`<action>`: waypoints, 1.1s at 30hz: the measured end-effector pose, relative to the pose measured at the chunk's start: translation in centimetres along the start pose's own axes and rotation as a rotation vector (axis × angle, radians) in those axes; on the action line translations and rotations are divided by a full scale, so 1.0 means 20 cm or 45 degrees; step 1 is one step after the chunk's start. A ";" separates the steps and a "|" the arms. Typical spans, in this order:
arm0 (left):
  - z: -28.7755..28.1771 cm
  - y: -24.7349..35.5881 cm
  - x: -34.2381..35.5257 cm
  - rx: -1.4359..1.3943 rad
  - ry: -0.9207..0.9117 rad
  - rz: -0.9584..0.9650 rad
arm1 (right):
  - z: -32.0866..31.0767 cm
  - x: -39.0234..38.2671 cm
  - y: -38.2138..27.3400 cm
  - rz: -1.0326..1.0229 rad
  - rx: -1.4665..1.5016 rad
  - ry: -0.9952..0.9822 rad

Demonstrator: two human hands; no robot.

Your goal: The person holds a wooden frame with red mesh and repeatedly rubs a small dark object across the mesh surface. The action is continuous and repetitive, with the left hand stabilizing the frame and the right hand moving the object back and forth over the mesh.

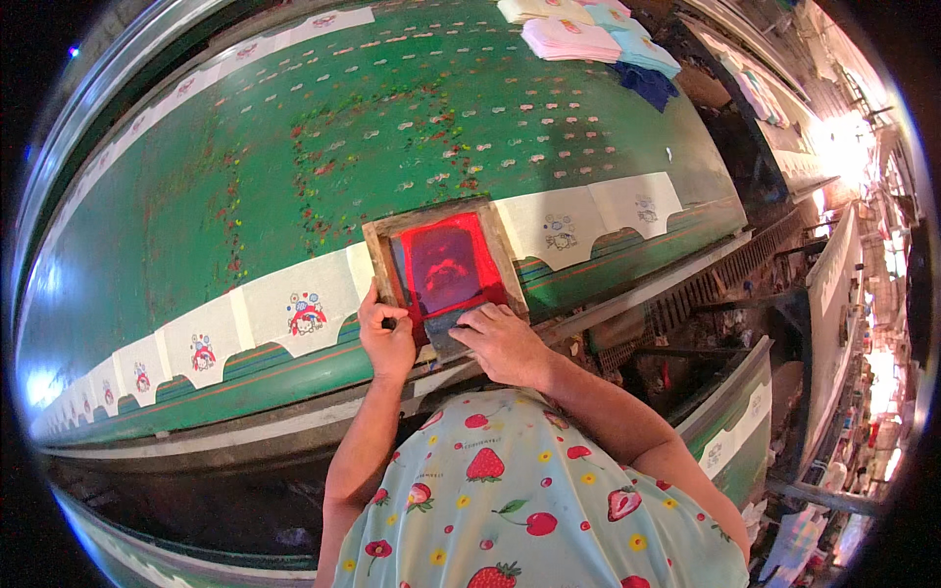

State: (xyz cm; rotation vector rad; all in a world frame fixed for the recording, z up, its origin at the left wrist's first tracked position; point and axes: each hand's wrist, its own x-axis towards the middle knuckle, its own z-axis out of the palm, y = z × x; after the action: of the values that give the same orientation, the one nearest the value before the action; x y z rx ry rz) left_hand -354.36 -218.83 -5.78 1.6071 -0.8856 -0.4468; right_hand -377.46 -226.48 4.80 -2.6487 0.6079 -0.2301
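Observation:
A wooden-framed printing screen [505, 263] lies at the near edge of the green table, over the row of pale fabric pieces. Red ink [474, 245] covers much of its mesh around a darker middle. My left hand [386, 338] is closed at the frame's lower left side, index finger along the wood. A dark, flat-bladed squeegee [441, 338] sits at the screen's near end, with my right hand [505, 343] closed over it. Left of the screen, fabric pieces [257, 312] carry a print with red; those on the right [600, 223] show mostly outlines and blue.
The long green table [294, 196] has ink specks and rows of pale marks. Stacks of folded pink and blue fabric [578, 39] lie at its far right. Another row of pale pieces [186, 90] follows the far edge. A metal rail [676, 279] runs along the near side.

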 end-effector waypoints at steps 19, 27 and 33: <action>0.80 0.28 -0.10 0.132 0.007 0.116 | -0.18 -0.75 0.86 0.506 0.717 0.702; 1.17 0.29 -0.19 -0.078 0.036 -0.019 | -0.33 -0.97 1.20 0.454 0.747 0.608; 1.19 0.25 -0.19 -0.133 0.021 -0.116 | -0.37 -1.00 1.23 0.391 0.757 0.627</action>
State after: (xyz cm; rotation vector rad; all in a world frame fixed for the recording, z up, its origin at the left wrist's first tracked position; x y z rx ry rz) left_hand -375.15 -231.88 -7.33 1.5570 -0.7662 -0.5347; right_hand -406.43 -240.29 -0.40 -1.8972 0.9178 -0.8391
